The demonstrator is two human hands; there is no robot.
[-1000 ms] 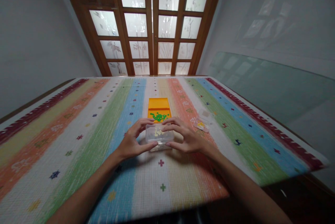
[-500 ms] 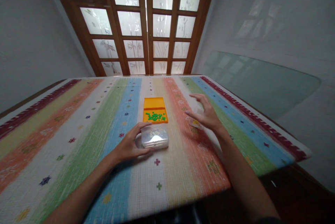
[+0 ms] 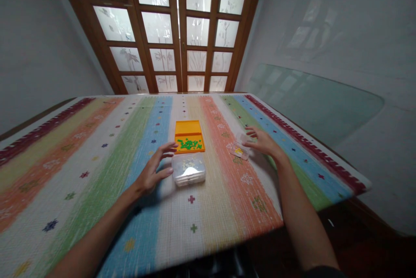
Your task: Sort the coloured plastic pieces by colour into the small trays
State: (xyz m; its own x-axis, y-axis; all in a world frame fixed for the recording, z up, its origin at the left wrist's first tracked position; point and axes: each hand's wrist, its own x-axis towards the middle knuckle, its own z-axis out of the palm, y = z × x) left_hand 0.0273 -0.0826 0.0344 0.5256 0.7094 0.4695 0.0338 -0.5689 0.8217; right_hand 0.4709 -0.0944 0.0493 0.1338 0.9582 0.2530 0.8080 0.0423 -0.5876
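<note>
A closed clear plastic box (image 3: pixel 189 169) with pale small pieces inside lies on the striped tablecloth (image 3: pixel 97 174). My left hand (image 3: pixel 153 171) rests just left of it, fingers spread and apart, off the box. Behind the box stands an open orange case (image 3: pixel 189 137) holding several green pieces. My right hand (image 3: pixel 261 142) lies to the right, fingers touching a small open clear box (image 3: pixel 239 150) with yellow pieces; whether it grips the box is unclear.
The table's right edge (image 3: pixel 312 148) and near edge run close to my arms. Wooden doors with frosted glass panes (image 3: pixel 182 31) stand behind the table. A glass sheet (image 3: pixel 312 100) leans on the right wall.
Both hands let go of the clear box, which now lies closed on the cloth. My right hand moved right to the small box with yellow pieces. My left hand opened and drew back.
</note>
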